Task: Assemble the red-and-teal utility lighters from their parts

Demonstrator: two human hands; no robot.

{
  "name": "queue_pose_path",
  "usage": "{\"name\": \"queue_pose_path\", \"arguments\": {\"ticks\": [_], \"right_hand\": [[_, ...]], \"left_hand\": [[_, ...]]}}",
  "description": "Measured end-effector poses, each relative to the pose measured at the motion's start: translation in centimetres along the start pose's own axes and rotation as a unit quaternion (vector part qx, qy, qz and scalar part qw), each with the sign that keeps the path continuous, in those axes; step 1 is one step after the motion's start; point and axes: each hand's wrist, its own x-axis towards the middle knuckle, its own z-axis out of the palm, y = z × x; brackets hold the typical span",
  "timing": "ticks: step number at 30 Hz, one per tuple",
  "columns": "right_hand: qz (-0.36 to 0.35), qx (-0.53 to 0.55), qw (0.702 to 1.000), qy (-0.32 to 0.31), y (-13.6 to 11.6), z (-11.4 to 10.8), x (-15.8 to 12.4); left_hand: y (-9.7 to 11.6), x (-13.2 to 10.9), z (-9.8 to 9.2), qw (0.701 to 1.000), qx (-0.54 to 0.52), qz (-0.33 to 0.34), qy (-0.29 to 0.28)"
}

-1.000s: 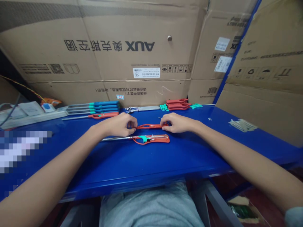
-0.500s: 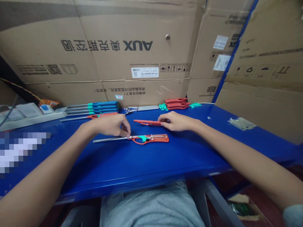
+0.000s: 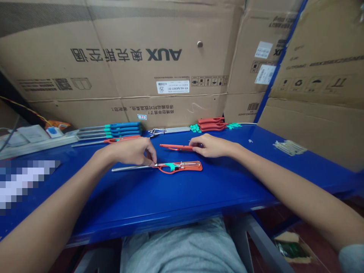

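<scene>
A long-nosed lighter [image 3: 170, 166] with a metal tube, a teal trigger and an open red handle half lies on the blue table [image 3: 159, 197]. My left hand [image 3: 133, 151] is closed, its fingertips pinching the lighter where the metal tube meets the handle. My right hand [image 3: 209, 145] is closed on the right end of a separate red handle shell [image 3: 176, 147], held just above the table behind the lighter.
Finished blue-handled lighters [image 3: 119, 129] and one red one lie at the back left. Metal tubes [image 3: 170, 130], red shells [image 3: 212, 124] and teal triggers [image 3: 234, 125] sit at the back centre. Small clear parts [image 3: 290, 146] lie at right. Cardboard boxes [image 3: 142, 64] wall the back.
My left hand let go of the red shell's left end and dropped to the lighter on the table, pinching its tube joint. My right hand kept the shell.
</scene>
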Motion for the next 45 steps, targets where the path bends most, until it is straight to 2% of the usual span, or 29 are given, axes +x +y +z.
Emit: {"name": "queue_pose_path", "arguments": {"ticks": [7,30,37,45], "right_hand": [[0.001,0.002,1.0,-0.002,0.1,0.1,0.1],[-0.01,0.011,1.0,-0.008,-0.4,0.2,-0.1],[-0.007,0.079,0.995,-0.061,-1.0,-0.2,-0.4],[-0.058,0.105,0.991,-0.061,-1.2,-0.2,-0.4]], "left_hand": [[0.1,0.0,0.0,1.0,0.007,0.0,-0.008],[-0.1,0.3,0.4,1.0,-0.024,-0.004,0.014],[0.2,0.3,0.4,1.0,-0.016,0.012,0.017],[0.4,0.2,0.4,1.0,-0.014,0.016,0.01]]}}
